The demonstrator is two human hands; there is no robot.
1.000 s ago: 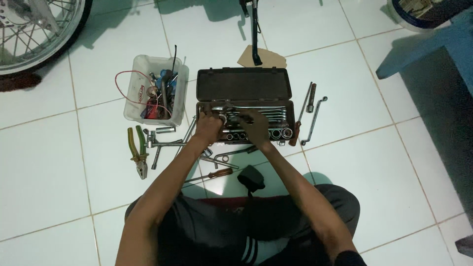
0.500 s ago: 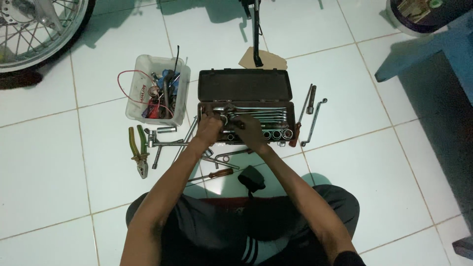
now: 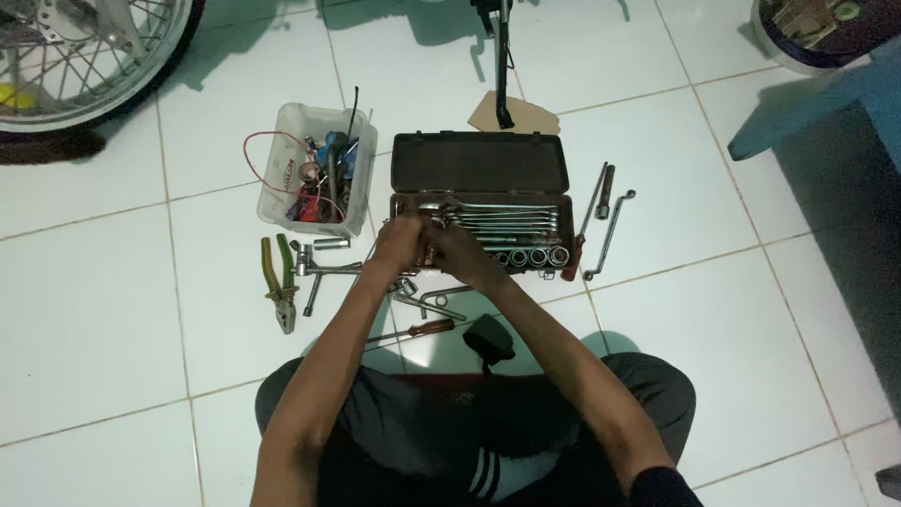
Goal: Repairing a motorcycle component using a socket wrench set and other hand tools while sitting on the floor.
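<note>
Hands meet at the near left corner of the open socket case (image 3: pixel 479 164); my left hand (image 3: pixel 399 242) and my right hand (image 3: pixel 449 249) are pressed close together over that corner, fingers curled around something small between them, though I cannot tell what it is or whether either hand truly grips it; the case lies on the white tiled floor (image 3: pixel 94 310) straight in front of my crossed legs, lid flat away from me, a row of wrenches (image 3: pixel 502 216) across the tray and a line of sockets (image 3: pixel 535 256) along its near edge. Left of the case stands a clear plastic tub (image 3: pixel 282 169) full of wires and small tools; green-handled pliers (image 3: pixel 277 291) lie near it, with a T-shaped wrench (image 3: pixel 314 272) just beside them; a screwdriver (image 3: pixel 422 330) with an orange handle lies by my left forearm; a bent bar wrench (image 3: pixel 610 235) rests right of the case; a spoked wheel (image 3: pixel 75 56) fills the far left corner.
</note>
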